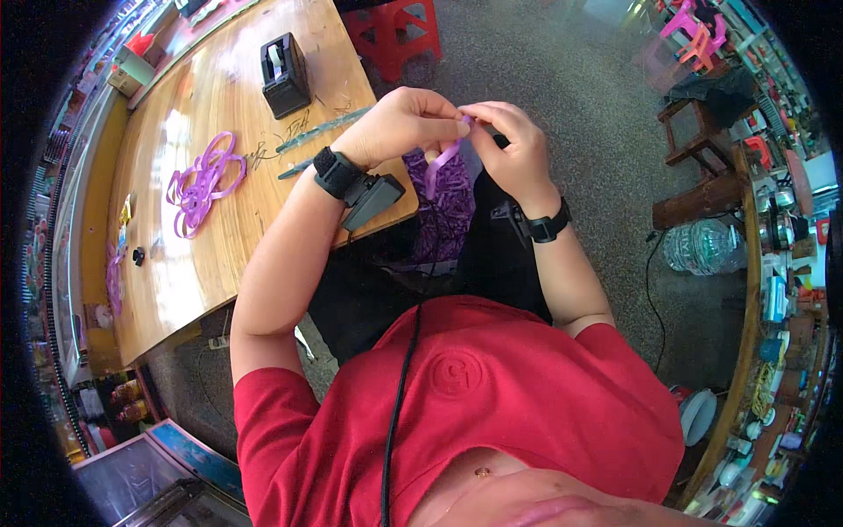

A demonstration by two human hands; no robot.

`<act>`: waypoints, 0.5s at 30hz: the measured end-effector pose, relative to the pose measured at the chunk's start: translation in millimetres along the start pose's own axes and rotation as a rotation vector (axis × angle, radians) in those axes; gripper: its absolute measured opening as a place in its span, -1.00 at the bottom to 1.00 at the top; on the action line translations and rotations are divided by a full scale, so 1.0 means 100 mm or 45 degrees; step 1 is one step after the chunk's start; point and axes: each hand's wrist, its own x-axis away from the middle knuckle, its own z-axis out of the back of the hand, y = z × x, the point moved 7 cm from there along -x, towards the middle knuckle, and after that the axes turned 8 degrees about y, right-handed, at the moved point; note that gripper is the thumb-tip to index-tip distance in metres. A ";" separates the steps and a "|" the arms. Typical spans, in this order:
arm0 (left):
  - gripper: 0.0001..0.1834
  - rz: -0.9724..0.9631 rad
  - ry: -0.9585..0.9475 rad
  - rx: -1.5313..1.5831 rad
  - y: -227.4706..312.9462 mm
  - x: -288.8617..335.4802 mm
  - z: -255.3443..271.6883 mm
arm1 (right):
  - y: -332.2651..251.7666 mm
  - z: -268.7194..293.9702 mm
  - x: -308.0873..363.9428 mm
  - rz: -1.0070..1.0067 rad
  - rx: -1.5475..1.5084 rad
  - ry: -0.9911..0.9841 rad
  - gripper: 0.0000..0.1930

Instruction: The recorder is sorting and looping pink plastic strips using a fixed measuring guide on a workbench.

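Note:
Both my hands meet in front of me, past the table's right edge, over a container of purple shredded-looking strips point(443, 211). My left hand point(411, 123) pinches a purple ribbon point(446, 161) between thumb and fingers. Close against it, my right hand point(512, 145) grips the same ribbon near its upper end. A loop of the ribbon hangs down below the fingertips. Exactly how the ribbon is folded between the fingers is too small to tell. Black straps with devices sit on both wrists.
On the wooden table point(176, 290) lie a loose heap of purple ribbon point(204, 186), a black tape dispenser point(284, 75), and a greenish twisted strip point(320, 132). A red plastic stool point(392, 39) stands beyond the table. Crowded shelves and a large clear bottle point(702, 246) are on the right.

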 end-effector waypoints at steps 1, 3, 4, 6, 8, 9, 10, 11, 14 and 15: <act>-0.82 -0.001 -0.001 -0.001 0.00 0.00 0.00 | 0.01 0.00 0.01 0.013 0.015 0.050 -0.80; -0.81 -0.047 -0.014 -0.020 0.02 0.01 -0.01 | 0.02 -0.02 0.02 -0.022 0.040 0.030 -0.81; -0.81 -0.046 -0.012 -0.019 0.00 0.01 -0.01 | 0.03 -0.03 0.03 -0.056 0.067 0.012 -0.82; -0.78 -0.097 -0.126 -0.123 0.01 0.02 -0.08 | 0.11 -0.05 0.04 -0.077 0.067 0.006 -0.82; -0.76 -0.145 -0.120 -0.189 0.04 0.04 -0.06 | 0.20 -0.06 0.03 -0.097 0.065 -0.001 -0.83; -0.74 -0.192 -0.116 -0.257 0.07 0.05 -0.05 | 0.24 -0.07 0.00 -0.075 0.093 -0.036 -0.82; -0.74 -0.191 -0.111 -0.256 0.07 0.04 0.00 | 0.29 -0.10 -0.02 -0.052 0.121 -0.071 -0.82; -0.73 -0.171 -0.008 -0.193 0.09 0.01 0.12 | 0.34 -0.16 -0.05 0.002 0.143 -0.106 -0.81; -0.74 -0.103 0.215 -0.131 0.07 0.00 0.42 | 0.52 -0.31 -0.10 -0.003 0.147 -0.232 -0.81; -0.74 -0.098 0.309 -0.258 0.04 -0.02 0.53 | 0.59 -0.38 -0.14 0.032 0.109 -0.225 -0.80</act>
